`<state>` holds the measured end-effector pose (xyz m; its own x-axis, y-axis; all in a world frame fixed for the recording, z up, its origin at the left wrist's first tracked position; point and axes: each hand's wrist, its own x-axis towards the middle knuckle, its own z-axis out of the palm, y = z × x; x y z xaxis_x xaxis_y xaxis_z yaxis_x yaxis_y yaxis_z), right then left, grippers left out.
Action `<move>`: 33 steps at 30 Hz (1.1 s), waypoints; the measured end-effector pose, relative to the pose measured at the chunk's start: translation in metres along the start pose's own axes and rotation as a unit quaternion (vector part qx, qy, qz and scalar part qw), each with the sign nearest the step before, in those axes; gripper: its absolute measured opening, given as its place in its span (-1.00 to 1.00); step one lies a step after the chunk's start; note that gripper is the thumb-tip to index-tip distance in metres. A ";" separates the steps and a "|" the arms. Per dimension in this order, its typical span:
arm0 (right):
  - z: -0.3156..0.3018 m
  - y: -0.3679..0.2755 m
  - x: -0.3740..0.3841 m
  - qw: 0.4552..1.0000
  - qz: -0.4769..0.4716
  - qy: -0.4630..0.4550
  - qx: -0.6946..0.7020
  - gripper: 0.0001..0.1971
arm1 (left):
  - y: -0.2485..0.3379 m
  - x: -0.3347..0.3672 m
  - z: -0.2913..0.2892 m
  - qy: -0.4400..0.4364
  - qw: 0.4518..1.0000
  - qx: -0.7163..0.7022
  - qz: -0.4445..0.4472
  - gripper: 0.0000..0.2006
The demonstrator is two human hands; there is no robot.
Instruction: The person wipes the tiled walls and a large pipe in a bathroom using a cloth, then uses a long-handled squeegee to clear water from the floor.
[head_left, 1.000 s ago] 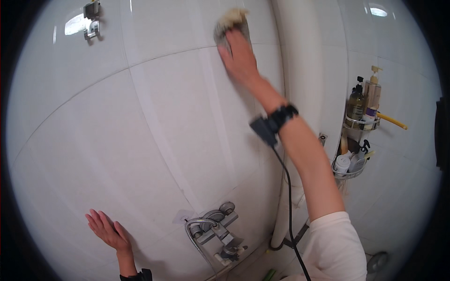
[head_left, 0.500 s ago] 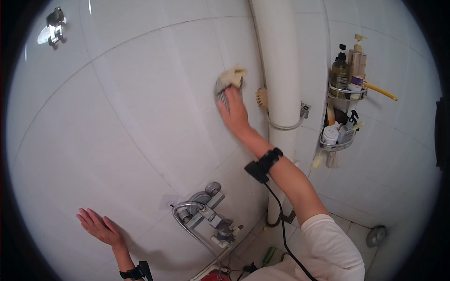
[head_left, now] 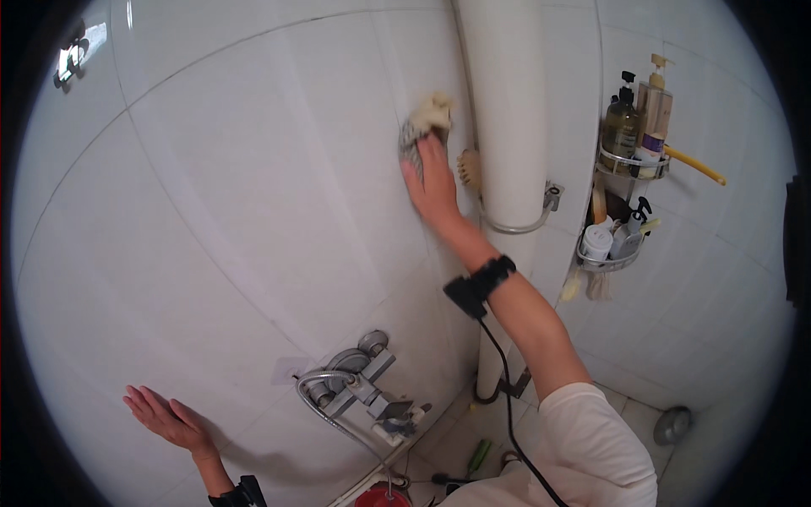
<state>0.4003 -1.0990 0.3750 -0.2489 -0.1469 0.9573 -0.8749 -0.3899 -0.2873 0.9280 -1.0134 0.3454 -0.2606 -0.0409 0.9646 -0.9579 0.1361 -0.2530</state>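
Observation:
My right hand (head_left: 435,182) reaches up the white tiled wall (head_left: 253,169) and presses a cloth (head_left: 412,139) against it. The cloth is bunched, patterned grey on one side and cream (head_left: 436,108) at the top. Its underside is hidden, and the fingers lie over it just left of a thick white pipe (head_left: 507,110). Low on the left, my left hand (head_left: 171,420) holds nothing; its fingers are stretched out by the wall, the thumb apart. Between the two arms, lower down, a chrome shower mixer (head_left: 359,376) with a metal hose is mounted on the wall.
A scrubbing brush (head_left: 469,169) hangs beside the pipe. At right, a two-tier corner rack (head_left: 634,169) carries pump bottles (head_left: 621,127), jars and a yellow handle (head_left: 697,166). Below are a red bucket (head_left: 382,497), a green object (head_left: 479,455) and a floor drain (head_left: 672,425). A black cable (head_left: 509,406) trails from my right wrist.
My right hand, with the cloth under it, has slid a little up and to the right along the wall. The view has shifted slightly; my left hand stays outstretched.

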 end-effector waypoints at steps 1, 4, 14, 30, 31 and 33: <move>0.000 0.001 -0.013 1.000 -0.010 -0.014 -0.011 -0.65 | -0.001 -0.001 0.000 -0.005 1.000 0.003 -0.003 -0.55; -0.013 -0.007 -0.031 0.993 0.042 -0.095 0.051 -0.67 | -0.005 -0.004 0.000 -0.009 1.000 0.010 -0.003 -0.55; 0.012 0.021 -0.038 0.991 0.125 -0.023 0.047 -0.47 | -0.004 -0.004 -0.002 -0.007 1.000 0.015 0.002 -0.57; 0.020 -0.105 -0.104 0.958 -0.180 -0.218 0.050 -0.58 | -0.005 -0.004 0.002 -0.004 1.000 -0.029 -0.012 -0.54; 0.013 -0.121 -0.111 0.935 -0.194 -0.289 0.062 -0.60 | -0.006 -0.004 0.001 -0.007 1.000 -0.022 -0.014 -0.54; 0.008 -0.127 -0.133 0.907 -0.241 -0.339 0.066 -0.59 | -0.004 -0.005 -0.001 -0.019 0.999 -0.030 -0.023 -0.55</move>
<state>0.5479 -1.0374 0.2843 0.5019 -0.4376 0.7461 -0.7451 -0.6568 0.1160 0.9329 -1.0128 0.3419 -0.2217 -0.0853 0.9714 -0.9601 0.1931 -0.2022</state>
